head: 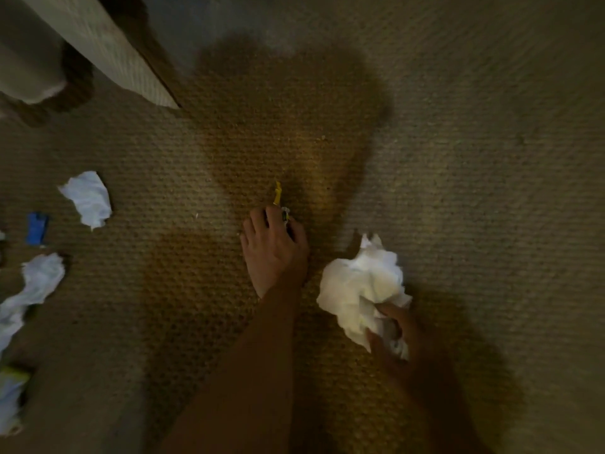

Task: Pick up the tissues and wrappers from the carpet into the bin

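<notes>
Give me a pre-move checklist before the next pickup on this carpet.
1. Left hand grip on the yellow wrapper: ok, fingers closed on it.
2. Right hand grip on the tissue wad: ok.
3. A free hand for the next piece: not ok, both full.
4. Bin in sight: not ok, none in view.
5. Litter left: not ok; white tissue, blue wrapper and twisted tissue lie on the carpet.
</notes>
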A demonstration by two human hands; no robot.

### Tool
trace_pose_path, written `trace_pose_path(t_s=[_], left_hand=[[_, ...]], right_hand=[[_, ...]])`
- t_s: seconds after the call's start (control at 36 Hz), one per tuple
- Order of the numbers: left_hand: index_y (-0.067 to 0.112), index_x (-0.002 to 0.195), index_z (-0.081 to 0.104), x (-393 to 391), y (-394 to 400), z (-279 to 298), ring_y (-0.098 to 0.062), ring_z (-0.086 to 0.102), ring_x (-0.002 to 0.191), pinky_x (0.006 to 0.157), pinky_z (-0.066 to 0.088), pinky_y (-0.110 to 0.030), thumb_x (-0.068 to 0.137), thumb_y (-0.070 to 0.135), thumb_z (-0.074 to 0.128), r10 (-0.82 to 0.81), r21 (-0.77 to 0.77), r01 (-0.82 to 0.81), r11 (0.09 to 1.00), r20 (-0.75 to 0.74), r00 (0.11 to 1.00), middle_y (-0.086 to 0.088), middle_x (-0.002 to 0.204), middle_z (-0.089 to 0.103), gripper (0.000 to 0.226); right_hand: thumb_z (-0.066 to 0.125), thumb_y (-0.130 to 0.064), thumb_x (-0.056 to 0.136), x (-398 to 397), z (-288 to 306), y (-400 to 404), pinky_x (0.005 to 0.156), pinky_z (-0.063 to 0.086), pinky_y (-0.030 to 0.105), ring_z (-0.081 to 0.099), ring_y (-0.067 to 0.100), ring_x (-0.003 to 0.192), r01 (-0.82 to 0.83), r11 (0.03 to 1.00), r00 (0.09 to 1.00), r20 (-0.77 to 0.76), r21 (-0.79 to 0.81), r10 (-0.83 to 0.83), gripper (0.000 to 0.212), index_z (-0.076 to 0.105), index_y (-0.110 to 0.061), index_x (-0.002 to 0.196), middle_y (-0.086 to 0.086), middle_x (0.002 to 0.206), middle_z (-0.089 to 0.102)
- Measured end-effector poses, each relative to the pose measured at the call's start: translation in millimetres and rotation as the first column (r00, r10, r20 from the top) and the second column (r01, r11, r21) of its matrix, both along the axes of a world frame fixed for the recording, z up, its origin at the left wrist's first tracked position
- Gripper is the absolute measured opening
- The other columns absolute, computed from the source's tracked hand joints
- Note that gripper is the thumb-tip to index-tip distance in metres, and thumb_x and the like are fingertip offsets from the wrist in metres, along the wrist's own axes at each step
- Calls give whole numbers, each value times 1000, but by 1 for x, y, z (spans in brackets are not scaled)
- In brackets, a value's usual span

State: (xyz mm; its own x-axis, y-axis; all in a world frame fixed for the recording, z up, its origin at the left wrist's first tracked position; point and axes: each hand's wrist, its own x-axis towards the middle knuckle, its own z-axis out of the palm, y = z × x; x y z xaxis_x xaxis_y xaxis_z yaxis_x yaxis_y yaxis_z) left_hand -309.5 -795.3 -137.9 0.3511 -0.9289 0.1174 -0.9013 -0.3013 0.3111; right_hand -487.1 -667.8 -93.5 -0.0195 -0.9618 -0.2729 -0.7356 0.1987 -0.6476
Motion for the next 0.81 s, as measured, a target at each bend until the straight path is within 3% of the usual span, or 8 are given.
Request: trace_pose_path(t_s=[0.11,0.22,0.28,0.33,0.42,0.61,0.69,0.81], left_hand=[[7,98,54,1,0,-1,-33,53,91,76,43,-42,85,25,50,9,3,-9,1000,-21,1000,-15,97,56,22],[6,99,55,0,1,0,-33,53,93,78,42,-43,86,25,50,17,11,-17,1000,-28,999,-16,99,57,23],[5,100,55,-1,0,1,-33,54,94,80,42,-44,87,27,47,21,9,-21,1000,-34,999,-16,100,57,26],[5,100,54,-1,0,2,-33,54,95,81,43,-46,87,30,41,21,1,-21,1000,-61,998,-15,100,57,30],[4,104,53,0,0,1,-32,55,95,80,45,-47,88,31,39,15,-15,-17,1000,-96,995,-15,102,57,34],[6,104,54,0,-1,-2,-30,55,94,78,46,-46,94,34,36,14,-29,-16,999,-91,996,-14,105,58,34],[7,102,56,1,-1,-2,-28,55,94,79,45,-45,98,39,33,19,-37,-23,999,-94,995,-12,104,58,40],[8,102,58,0,0,0,-28,54,98,82,42,-42,100,40,33,11,-60,-17,998,-102,995,-12,105,58,41]], right_hand=[[64,-58,72,8,-6,8,78,35,8,41,-22,112,132,991,976,171,8,-131,72,25,-61,132,-41,127,36],[64,-77,64,9,-13,1,77,33,11,25,-30,116,195,977,974,132,-83,-183,97,11,-57,142,-53,126,18],[62,-80,62,8,-18,-5,72,33,13,29,-24,106,196,978,977,96,-75,-189,100,8,-57,143,-42,117,24],[58,-80,65,8,-24,-4,71,37,21,35,-6,106,191,980,981,41,-54,-189,95,15,-51,145,-21,121,30],[53,-70,78,8,-34,4,72,39,27,43,14,100,82,979,980,-161,-184,-113,75,40,-23,135,2,115,39],[53,-49,83,6,-43,11,75,40,29,45,20,93,-22,935,971,-230,-354,-64,49,49,-13,116,4,103,42],[54,-44,82,8,-44,14,72,54,37,52,28,97,27,940,976,-194,-341,-99,50,47,-9,117,13,112,43],[65,-28,82,7,-44,16,82,55,39,49,29,112,26,916,989,-124,-401,-82,56,40,-9,128,16,132,32]])
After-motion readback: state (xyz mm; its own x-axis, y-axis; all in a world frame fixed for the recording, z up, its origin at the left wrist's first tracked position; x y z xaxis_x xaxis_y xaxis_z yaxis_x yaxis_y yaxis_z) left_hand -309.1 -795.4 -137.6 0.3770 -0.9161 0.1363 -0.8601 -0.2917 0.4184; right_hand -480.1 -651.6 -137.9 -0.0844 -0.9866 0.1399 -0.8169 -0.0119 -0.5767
